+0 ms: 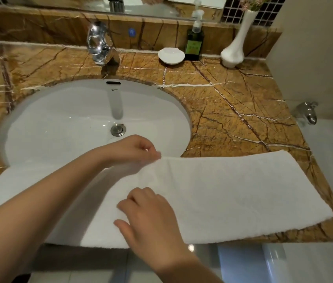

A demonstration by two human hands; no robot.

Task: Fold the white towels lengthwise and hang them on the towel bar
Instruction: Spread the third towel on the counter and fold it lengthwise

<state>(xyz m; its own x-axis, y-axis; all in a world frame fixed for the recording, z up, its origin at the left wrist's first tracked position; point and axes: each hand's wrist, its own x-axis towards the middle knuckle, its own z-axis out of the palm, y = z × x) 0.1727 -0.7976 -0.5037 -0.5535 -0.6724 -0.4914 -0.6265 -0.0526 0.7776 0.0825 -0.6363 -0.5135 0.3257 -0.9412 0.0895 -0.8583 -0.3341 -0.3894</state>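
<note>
A white towel (233, 193) lies spread along the front edge of the brown marble counter (233, 103), partly over the near rim of the sink (59, 119). My left hand (137, 150) reaches across from the left and pinches the towel's far edge near its middle. My right hand (147, 213) rests on the towel's near part, fingers bent and pressing on the cloth. No towel bar is in view.
A chrome faucet (99, 43) stands behind the sink. At the back right are a white soap dish (170, 56), a dark green pump bottle (194, 40) and a white vase (235, 48). A chrome spout (309, 113) sticks out at the right over a bathtub edge.
</note>
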